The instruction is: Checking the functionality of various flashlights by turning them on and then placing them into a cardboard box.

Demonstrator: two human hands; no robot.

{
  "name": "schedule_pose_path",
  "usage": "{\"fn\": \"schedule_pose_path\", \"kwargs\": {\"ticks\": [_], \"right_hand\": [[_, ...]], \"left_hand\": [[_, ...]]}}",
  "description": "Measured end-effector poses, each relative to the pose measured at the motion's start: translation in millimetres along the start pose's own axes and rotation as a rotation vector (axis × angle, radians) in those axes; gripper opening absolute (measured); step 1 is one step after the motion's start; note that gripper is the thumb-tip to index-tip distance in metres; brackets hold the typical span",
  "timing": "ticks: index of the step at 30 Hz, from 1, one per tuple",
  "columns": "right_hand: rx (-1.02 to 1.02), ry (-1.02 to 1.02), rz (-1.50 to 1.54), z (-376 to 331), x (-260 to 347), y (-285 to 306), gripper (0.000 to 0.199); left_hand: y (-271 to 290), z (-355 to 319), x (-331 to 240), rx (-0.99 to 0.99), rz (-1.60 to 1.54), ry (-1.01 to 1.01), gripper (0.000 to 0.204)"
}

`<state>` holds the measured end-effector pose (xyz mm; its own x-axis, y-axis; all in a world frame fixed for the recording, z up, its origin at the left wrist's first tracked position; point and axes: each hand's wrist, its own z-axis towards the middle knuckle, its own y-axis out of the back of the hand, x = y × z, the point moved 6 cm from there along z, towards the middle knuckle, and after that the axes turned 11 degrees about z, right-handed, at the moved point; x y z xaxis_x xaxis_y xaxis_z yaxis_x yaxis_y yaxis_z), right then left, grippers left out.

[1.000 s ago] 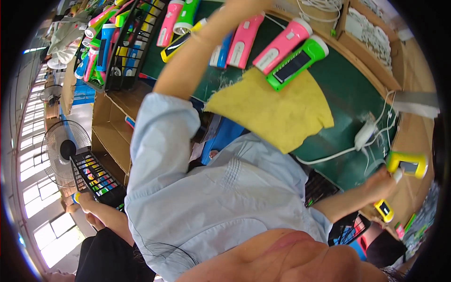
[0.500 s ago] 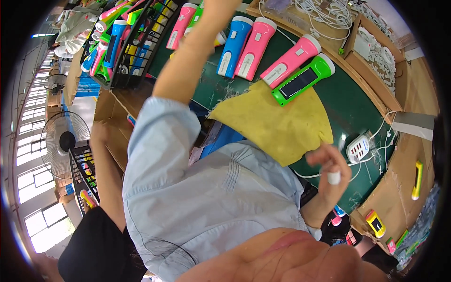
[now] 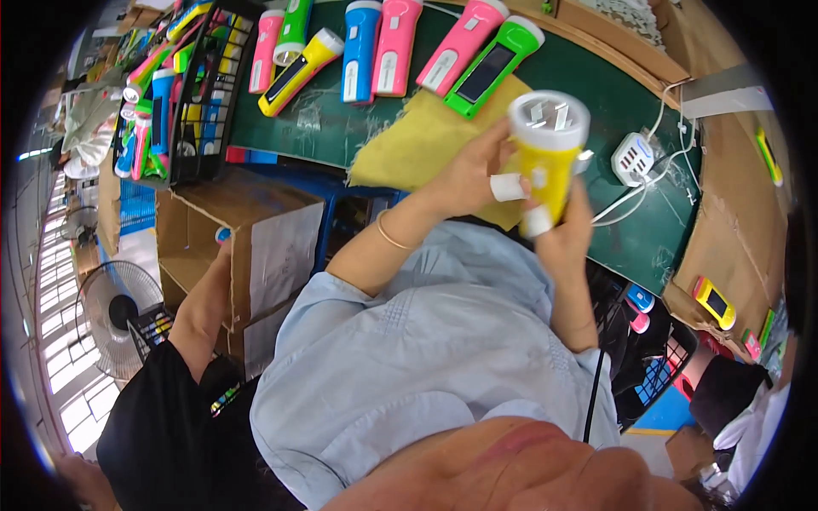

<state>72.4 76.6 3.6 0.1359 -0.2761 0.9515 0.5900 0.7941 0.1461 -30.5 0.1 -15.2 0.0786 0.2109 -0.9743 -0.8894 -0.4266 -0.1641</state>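
Observation:
A yellow flashlight [image 3: 547,175] with a white head stands nearly upright between my hands over the table, its lens end up. My left hand [image 3: 477,170], a white wrap on one finger, closes on its left side. My right hand [image 3: 569,226], also with a white-wrapped finger, closes round its lower right side. A small pale piece shows beside the flashlight near my right fingers; I cannot tell what it is. Beneath my hands lies a yellow cloth [image 3: 396,140]. A green flashlight [image 3: 494,68] rests at its far edge, beside a pink flashlight [image 3: 460,51].
More flashlights, including a blue one [image 3: 360,51] and a yellow one [image 3: 302,72], lie along the far side. A white multi-port charger [image 3: 633,159] with cables sits at right. At left stand a black basket [image 3: 200,111] full of flashlights, a cardboard box [image 3: 243,217] and a co-worker's arm [image 3: 204,307].
My left hand has come back from the far left to the middle, and both hands now hold a yellow flashlight. Another yellow flashlight now shows in full in the far row.

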Motion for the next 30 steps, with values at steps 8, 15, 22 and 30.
{"fn": "schedule_pose_path", "kwargs": {"ticks": [8, 15, 22, 30], "right_hand": [[-0.218, -0.329, 0.427, -30, -44, 30, 0.027], [-0.166, -0.363, 0.250, -28, -41, 41, 0.026], [-0.201, -0.263, 0.326, -19, -26, 41, 0.038], [-0.200, -0.296, 0.635, 0, -31, 59, 0.024]], "left_hand": [[-11, 33, 0, -0.113, -0.345, 0.280, 0.028], [-20, 51, 4, -0.076, -0.591, 0.399, 0.022], [-14, 62, 4, -0.111, -0.158, 0.427, 0.030], [16, 92, -43, -0.446, 0.918, -0.056, 0.071]]}}
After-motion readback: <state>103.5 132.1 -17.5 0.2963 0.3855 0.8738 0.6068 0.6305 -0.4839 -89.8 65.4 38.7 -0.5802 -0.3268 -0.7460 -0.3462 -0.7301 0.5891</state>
